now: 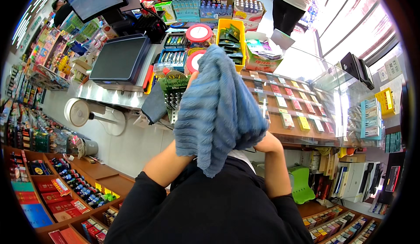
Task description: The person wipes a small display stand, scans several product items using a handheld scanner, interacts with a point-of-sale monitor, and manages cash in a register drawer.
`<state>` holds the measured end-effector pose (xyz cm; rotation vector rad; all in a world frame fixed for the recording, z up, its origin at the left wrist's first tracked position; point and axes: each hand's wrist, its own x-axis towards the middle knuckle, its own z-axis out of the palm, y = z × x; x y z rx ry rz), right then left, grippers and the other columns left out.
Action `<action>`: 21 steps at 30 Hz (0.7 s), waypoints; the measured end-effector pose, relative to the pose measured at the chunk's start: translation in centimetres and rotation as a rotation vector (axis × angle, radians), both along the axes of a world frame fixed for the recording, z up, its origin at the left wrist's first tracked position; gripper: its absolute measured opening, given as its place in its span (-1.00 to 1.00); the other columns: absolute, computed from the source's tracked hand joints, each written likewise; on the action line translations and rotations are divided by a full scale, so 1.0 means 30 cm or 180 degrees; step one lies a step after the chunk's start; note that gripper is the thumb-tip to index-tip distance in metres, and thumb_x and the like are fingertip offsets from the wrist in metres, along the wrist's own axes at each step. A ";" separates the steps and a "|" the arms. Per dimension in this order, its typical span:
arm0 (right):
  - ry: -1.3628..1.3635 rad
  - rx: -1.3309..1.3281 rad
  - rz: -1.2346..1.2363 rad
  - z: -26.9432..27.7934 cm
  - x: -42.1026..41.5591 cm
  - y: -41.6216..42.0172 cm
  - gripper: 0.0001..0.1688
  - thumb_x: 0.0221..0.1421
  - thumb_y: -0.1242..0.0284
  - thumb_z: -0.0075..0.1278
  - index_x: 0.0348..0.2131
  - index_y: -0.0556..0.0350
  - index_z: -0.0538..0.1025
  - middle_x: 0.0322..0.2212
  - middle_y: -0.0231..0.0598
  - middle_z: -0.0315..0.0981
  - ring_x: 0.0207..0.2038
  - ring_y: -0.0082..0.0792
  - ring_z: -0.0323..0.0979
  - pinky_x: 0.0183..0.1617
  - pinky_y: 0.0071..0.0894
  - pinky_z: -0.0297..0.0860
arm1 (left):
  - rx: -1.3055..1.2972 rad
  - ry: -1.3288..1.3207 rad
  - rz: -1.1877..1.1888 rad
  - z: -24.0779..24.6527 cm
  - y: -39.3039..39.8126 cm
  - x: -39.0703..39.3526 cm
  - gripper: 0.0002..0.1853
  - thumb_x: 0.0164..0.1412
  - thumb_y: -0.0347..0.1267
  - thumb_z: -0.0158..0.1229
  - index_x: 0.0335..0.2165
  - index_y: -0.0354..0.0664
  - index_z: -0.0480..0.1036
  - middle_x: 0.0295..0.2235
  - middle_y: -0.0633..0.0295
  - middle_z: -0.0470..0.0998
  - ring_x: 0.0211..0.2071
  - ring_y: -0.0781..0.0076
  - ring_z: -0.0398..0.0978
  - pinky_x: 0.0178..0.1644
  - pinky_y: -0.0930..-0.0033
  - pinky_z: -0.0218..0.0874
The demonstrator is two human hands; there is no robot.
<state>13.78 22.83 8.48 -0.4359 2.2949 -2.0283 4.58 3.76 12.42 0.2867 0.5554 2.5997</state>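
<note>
A ribbed blue-grey plush cloth [216, 112] is held up in front of my chest and hangs in folds. It covers most of both hands. A bit of my left hand [193, 77] shows at the cloth's upper left edge; its forearm runs in under the cloth. My right hand [262, 143] is at the lower right corner, where the cloth bunches, its fingers hidden. Just behind the cloth are a green box of mechanical pencils [174, 93], a flat grey cloth [155, 104] and red-lidded jars [199, 33] on the counter.
A glass display case [295, 135] with rows of small packs extends to the right. A yellow bin [231, 21] of green packets and a flat black-topped machine [119, 60] stand on the counter. A white fan [77, 112] is at left, a green chair [300, 185] at right. A person [292, 4] stands beyond.
</note>
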 end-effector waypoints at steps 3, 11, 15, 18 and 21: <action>-0.0284 -0.2214 -0.0179 -0.001 0.004 -0.087 -0.26 0.17 0.12 -0.04 0.20 0.11 0.19 0.18 -0.13 0.15 0.23 -0.16 0.10 0.29 -0.15 0.06 | -0.0602 0.0463 -0.0011 -0.022 0.008 -0.004 -0.44 0.36 -0.10 -0.27 0.16 -0.26 0.14 0.12 0.00 0.27 0.10 0.10 0.31 0.22 0.03 0.11; 0.0227 -0.3093 -0.1106 0.057 0.066 -0.047 -0.27 0.24 0.02 -0.29 0.21 0.09 0.13 0.16 -0.13 0.16 0.18 -0.14 0.18 0.27 -0.05 0.09 | 0.2124 -0.1685 -0.1954 -0.154 -0.019 0.110 -0.09 0.20 0.30 -0.42 0.15 -0.26 0.20 0.15 -0.02 0.26 0.18 0.04 0.20 0.29 -0.04 -0.12; 0.0066 -0.2617 -0.1256 0.049 0.073 -0.003 -0.36 0.26 0.09 -0.27 0.17 0.09 0.17 0.10 -0.14 0.21 0.14 -0.17 0.21 0.24 -0.09 0.13 | 0.1185 -0.0862 -0.2033 -0.124 -0.059 0.135 -0.03 0.17 0.34 -0.43 0.13 -0.29 0.24 0.14 -0.01 0.29 0.16 0.08 0.24 0.29 0.01 -0.12; -0.0020 -0.2360 -0.1226 0.040 0.067 0.000 -0.42 0.27 0.14 -0.26 0.13 0.09 0.21 0.06 -0.15 0.25 0.12 -0.19 0.24 0.22 -0.11 0.16 | 0.1063 -0.0820 -0.1993 -0.073 -0.096 0.129 -0.23 0.26 0.16 -0.21 0.14 -0.28 0.21 0.09 0.07 0.36 0.13 0.20 0.30 0.23 0.07 0.04; -0.0104 -0.2126 -0.1199 0.026 0.060 0.022 -0.49 0.28 0.19 -0.25 0.10 0.09 0.24 0.02 -0.15 0.29 0.09 -0.21 0.27 0.19 -0.14 0.20 | -0.0338 -0.0352 -0.1488 0.002 -0.091 0.143 -0.44 0.31 -0.15 -0.03 0.13 -0.30 0.19 0.04 0.14 0.40 0.06 0.37 0.38 0.15 0.29 0.19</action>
